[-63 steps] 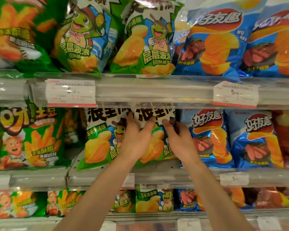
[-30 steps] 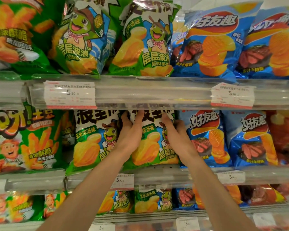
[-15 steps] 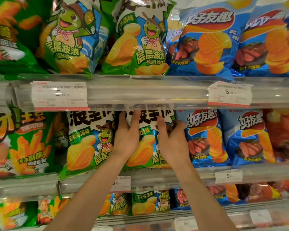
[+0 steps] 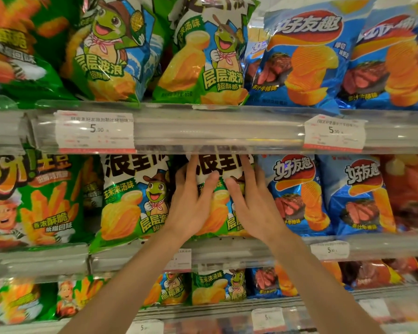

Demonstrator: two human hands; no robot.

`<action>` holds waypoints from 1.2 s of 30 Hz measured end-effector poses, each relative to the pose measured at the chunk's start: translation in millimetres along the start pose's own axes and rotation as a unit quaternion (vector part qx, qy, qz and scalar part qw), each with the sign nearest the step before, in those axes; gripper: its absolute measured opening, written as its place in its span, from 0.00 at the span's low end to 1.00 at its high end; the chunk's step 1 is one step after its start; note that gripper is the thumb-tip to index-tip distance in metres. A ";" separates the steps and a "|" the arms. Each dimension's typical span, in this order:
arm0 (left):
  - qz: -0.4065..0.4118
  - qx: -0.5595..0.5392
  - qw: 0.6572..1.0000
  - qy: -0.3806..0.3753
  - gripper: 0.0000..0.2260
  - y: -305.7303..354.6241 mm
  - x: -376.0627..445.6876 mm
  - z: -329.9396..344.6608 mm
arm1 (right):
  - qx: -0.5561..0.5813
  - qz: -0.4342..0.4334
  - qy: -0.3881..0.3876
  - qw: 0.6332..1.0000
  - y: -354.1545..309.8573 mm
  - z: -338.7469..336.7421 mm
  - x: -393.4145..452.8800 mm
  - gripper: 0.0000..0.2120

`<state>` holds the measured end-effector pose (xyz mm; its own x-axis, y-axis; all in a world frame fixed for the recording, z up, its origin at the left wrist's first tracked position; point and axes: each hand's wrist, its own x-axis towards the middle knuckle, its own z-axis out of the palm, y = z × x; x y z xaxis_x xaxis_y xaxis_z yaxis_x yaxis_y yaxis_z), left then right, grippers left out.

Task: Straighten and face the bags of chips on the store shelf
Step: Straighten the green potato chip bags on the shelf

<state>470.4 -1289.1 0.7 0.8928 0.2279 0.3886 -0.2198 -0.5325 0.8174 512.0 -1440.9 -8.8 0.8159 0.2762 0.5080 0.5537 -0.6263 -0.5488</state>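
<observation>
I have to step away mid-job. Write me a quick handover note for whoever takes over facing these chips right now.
Left hand: open, fingers flat on the front of the green frog bag on the middle shelf.
Right hand: open, flat on the same bag's right side.
That bag stands upright, facing out, between its twin green bag and the blue steak bag.
Done: middle-shelf fronts face out.
Left: the twin's bottom corner overhangs the shelf lip; top-shelf green bags lean; bottom shelf unchecked.

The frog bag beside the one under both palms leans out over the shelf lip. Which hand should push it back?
Probably the left hand: it lies next to the leaning bag; the right hand sits on the far side.
</observation>
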 end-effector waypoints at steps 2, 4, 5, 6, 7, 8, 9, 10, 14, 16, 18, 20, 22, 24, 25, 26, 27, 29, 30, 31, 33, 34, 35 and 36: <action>0.003 0.002 1.000 0.004 0.29 -2.0 3.3 1.7 | -0.013 -0.001 0.000 1.000 3.2 0.4 4.1 0.31; 0.008 0.000 1.000 0.001 0.29 -6.4 1.2 3.8 | -0.007 -0.005 0.002 1.000 3.5 0.5 0.7 0.31; 0.016 -0.002 1.000 -0.005 0.29 -8.6 -1.0 5.1 | -0.003 -0.008 0.006 1.000 3.4 0.8 -3.7 0.31; 0.027 -0.005 1.000 -0.012 0.29 -10.5 -2.9 6.3 | -0.002 -0.008 0.011 1.000 3.4 1.1 -8.4 0.31; 0.037 -0.006 0.999 -0.020 0.29 -11.7 -3.3 7.6 | 0.000 -0.005 0.017 1.000 4.1 1.2 -13.0 0.31; 0.042 -0.007 0.999 -0.027 0.29 -12.4 -2.6 8.5 | 0.004 0.001 0.023 1.000 4.5 1.1 -16.5 0.31; 0.041 -0.004 0.999 -0.031 0.29 -12.5 -0.8 9.3 | 0.007 0.005 0.027 1.000 5.7 1.3 -17.9 0.31; 0.037 0.000 0.999 -0.033 0.29 -12.3 1.3 9.8 | 0.005 0.008 0.030 1.000 5.4 0.6 -17.8 0.32; 0.028 0.002 0.999 -0.028 0.30 -13.1 2.1 9.3 | -0.025 -0.002 0.034 0.999 3.9 0.0 -16.1 0.32; 0.037 0.003 0.999 -0.033 0.29 -12.4 -2.5 8.1 | -0.014 -0.002 0.032 0.999 4.0 0.2 -20.8 0.32; 0.050 0.015 0.998 -0.031 0.29 -11.4 -4.8 6.4 | 0.006 0.000 0.026 1.000 4.4 -0.6 -24.1 0.32; 0.056 0.026 0.998 -0.022 0.30 -10.3 -7.1 3.9 | 0.040 0.002 0.017 0.999 5.4 -3.3 -24.5 0.32; 0.058 0.037 0.998 -0.010 0.30 -10.2 -11.0 -0.4 | 0.083 0.015 0.008 0.996 6.6 -7.7 -24.5 0.34; 0.060 0.044 0.997 0.007 0.29 -11.2 -17.7 -5.8 | 0.115 0.034 0.013 0.993 10.8 -12.7 -27.5 0.33; 0.056 0.042 0.997 0.014 0.28 -11.8 -22.4 -8.3 | 0.131 0.044 0.020 0.990 14.0 -14.9 -30.7 0.32; 0.051 0.030 0.998 0.020 0.27 -13.4 -27.5 -10.3 | 0.145 0.056 0.028 0.987 16.7 -17.5 -35.3 0.31; 0.047 0.010 0.999 0.025 0.26 -15.0 -33.3 -11.9 | 0.157 0.067 0.036 0.985 19.2 -19.9 -40.6 0.30; 0.029 -0.020 0.998 0.045 0.25 -17.1 -47.3 -14.3 | 0.172 0.085 0.047 0.980 22.6 -24.1 -52.2 0.26; 0.019 -0.025 0.998 0.059 0.24 -16.9 -55.2 -15.6 | 0.184 0.092 0.055 0.977 22.4 -26.7 -59.0 0.23; 0.010 -0.027 0.997 0.074 0.22 -15.8 -62.6 -16.3 | 0.197 0.102 0.059 0.973 22.7 -28.7 -65.3 0.18; -0.006 -0.036 0.994 0.101 0.17 -13.2 -77.7 -17.0 | 0.224 0.123 0.046 0.966 23.7 -31.5 -77.4 0.10; -0.013 -0.041 0.993 0.110 0.15 -13.6 -84.5 -17.7 | 0.230 0.133 0.028 0.964 24.5 -31.3 -83.2 0.08; -0.021 -0.048 0.992 0.113 0.13 -14.9 -90.5 -18.8 | 0.231 0.139 0.010 0.963 25.2 -29.8 -88.6 0.06; -0.032 -0.055 0.992 0.113 0.12 -16.8 -95.9 -20.1 | 0.230 0.143 -0.006 0.963 25.6 -28.2 -93.9 0.05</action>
<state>380.6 -1285.6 -41.8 0.7980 0.4413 0.4105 -0.2190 -0.4222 0.8797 444.8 -1503.4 -51.8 0.9461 0.1507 0.2866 0.3194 -0.2898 -0.9022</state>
